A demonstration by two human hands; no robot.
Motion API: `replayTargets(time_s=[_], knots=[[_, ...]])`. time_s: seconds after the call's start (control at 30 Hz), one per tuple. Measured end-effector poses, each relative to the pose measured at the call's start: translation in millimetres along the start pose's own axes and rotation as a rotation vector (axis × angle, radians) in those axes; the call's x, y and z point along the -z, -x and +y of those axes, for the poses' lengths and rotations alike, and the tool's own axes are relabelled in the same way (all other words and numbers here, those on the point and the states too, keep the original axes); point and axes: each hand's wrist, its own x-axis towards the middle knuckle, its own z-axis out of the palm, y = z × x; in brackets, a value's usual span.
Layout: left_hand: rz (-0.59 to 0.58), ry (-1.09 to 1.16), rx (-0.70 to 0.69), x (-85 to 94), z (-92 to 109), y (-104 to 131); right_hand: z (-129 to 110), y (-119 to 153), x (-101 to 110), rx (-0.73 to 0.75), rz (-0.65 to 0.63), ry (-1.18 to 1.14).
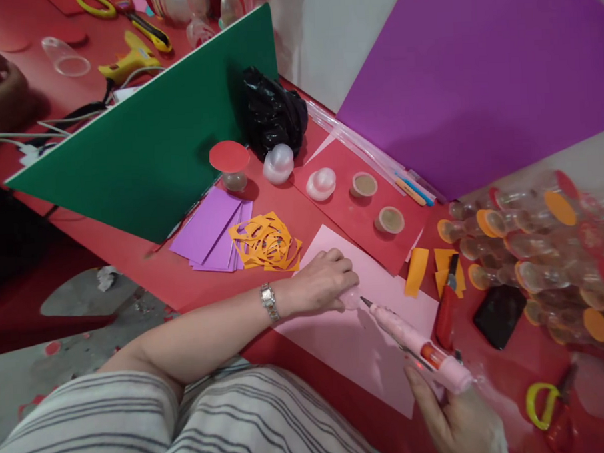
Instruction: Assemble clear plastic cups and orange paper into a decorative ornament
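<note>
Over a pink sheet of paper, my left hand is closed around a small clear plastic cup, partly hidden by the fingers. My right hand grips a pink hot glue gun by its lower part. Its dark nozzle points at the cup and is right beside its edge; whether they touch I cannot tell. Above the pink sheet, two small clear cups stand on a red sheet, next to a clear rounded plastic piece.
A green board and a purple board stand upright. Purple cards and orange cut paper lie left. Stacked plastic cups, a black phone, a red cutter and yellow-handled scissors lie right.
</note>
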Motion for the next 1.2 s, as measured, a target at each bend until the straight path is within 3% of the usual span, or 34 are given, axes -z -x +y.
replayTargets(time_s=[0.3, 0.53, 0.7, 0.97, 1.2], knots=[[0.035, 0.017, -0.016, -1.4, 0, 1, 9, -6, 5, 0.150, -0.050, 0.093], [0.056, 0.014, -0.027, -3.2, -1, 1, 8, -2, -1, 0.032, -0.039, 0.073], [0.029, -0.002, -0.017, -1.3, -1, 1, 9, 2, -4, 0.069, -0.007, 0.043], [0.045, 0.014, -0.024, -0.9, 0, 2, 0, -14, 2, 0.165, 0.003, 0.141], [-0.010, -0.006, -0.004, 2.5, 2, 1, 29, -1, -2, 0.253, -0.061, 0.251]])
